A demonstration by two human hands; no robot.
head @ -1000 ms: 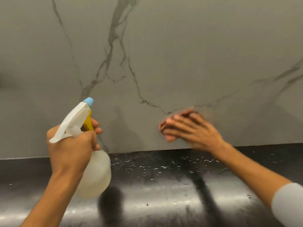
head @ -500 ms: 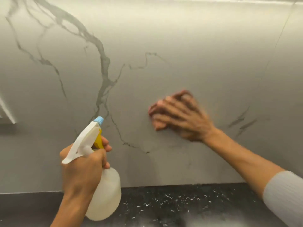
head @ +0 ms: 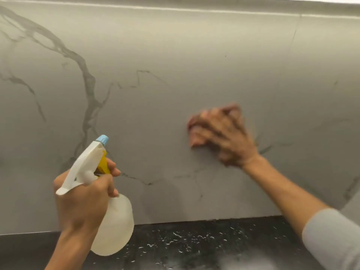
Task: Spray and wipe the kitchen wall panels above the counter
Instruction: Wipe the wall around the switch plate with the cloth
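A grey marble-look wall panel with dark veins fills the view above the black counter. My left hand grips a translucent spray bottle by its white trigger head, whose blue nozzle points at the wall. My right hand, blurred by motion, presses a reddish-brown cloth flat against the panel with spread fingers. Most of the cloth is hidden under the hand.
The glossy black counter carries scattered water droplets along the foot of the wall. A pale strip runs across the top of the panel. A thin vertical seam shows at the upper right.
My right hand has slid the cloth to the right and up the panel. The view has tilted upward, so less counter shows. My left hand still holds the bottle.
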